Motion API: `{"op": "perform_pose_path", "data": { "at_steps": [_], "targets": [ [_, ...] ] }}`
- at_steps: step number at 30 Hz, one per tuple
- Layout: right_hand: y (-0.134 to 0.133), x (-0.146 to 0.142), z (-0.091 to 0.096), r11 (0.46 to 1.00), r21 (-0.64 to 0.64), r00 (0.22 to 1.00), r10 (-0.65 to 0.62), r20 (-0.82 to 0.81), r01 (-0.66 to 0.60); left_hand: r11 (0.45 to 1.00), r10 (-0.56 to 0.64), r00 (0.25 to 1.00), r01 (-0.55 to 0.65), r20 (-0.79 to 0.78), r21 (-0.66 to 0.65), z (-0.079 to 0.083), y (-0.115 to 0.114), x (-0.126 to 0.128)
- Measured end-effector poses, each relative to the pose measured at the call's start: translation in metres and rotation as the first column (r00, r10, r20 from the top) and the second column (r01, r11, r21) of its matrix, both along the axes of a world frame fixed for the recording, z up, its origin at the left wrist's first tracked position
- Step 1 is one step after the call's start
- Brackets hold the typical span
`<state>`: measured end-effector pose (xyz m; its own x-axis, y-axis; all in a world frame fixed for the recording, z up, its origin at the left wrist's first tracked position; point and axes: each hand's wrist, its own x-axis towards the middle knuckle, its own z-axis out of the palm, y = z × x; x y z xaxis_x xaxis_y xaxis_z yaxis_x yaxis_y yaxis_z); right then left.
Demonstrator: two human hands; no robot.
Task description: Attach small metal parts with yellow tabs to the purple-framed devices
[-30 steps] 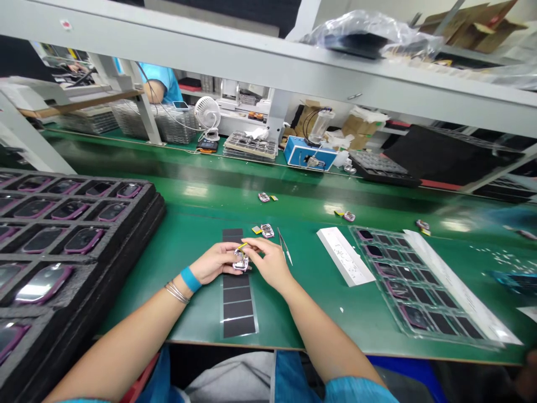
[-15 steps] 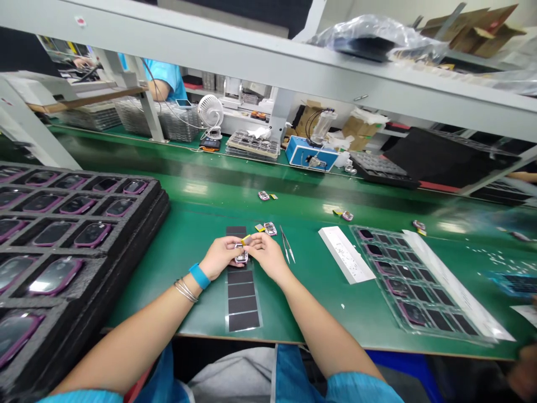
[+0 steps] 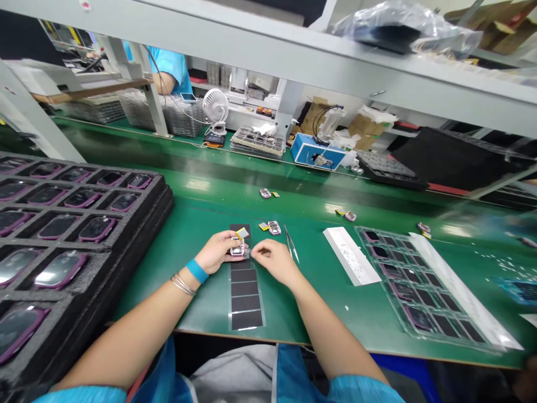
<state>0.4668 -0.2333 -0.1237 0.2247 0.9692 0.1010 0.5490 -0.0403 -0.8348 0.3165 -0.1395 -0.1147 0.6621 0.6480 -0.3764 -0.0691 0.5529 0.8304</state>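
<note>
My left hand point(image 3: 217, 252) is closed around an opened smartwatch case point(image 3: 237, 247) with a pinkish rim, and a yellow-edged battery point(image 3: 242, 233) sticks up from its top. Just right of the case, my right hand point(image 3: 274, 260) has thumb and forefinger pinched together; anything between them is too small to make out. Beneath the hands lies a clear strip of black rectangular stickers point(image 3: 244, 304). Another opened watch case point(image 3: 274, 227) with its battery rests beyond my right hand, and metal tweezers point(image 3: 291, 245) lie beside it.
On the left stands a stack of black foam trays point(image 3: 104, 246) filled with watch cases. To the right are a white block point(image 3: 351, 257) and a clear plastic tray point(image 3: 419, 291) of dark pieces. More opened watch cases lie along the green bench. A shelf beam point(image 3: 251, 53) crosses overhead.
My right hand has left the battery and moved down and right, away from the case. The battery now stands above the case in my left hand. The view has shifted slightly.
</note>
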Motion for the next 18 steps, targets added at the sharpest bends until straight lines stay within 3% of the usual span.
{"op": "perform_pose_path", "data": {
  "at_steps": [2, 5, 18],
  "targets": [
    [-0.004, -0.004, 0.0, 0.995, -0.074, 0.98, 0.077, 0.185, -0.064, 0.998, -0.041, 0.999, 0.042, 0.026, -0.047, 0.0, 0.002, -0.003],
    [-0.006, -0.011, 0.0, 0.994, -0.1, 0.927, 0.074, 0.367, -0.039, 0.997, -0.061, 0.998, 0.062, 0.028, -0.05, -0.002, 0.003, -0.003],
    [0.002, -0.015, -0.016, 1.0, -0.02, 0.934, 0.016, 0.357, -0.009, 0.999, -0.052, 0.999, 0.052, -0.005, -0.002, -0.005, 0.003, -0.001]
  ]
}}
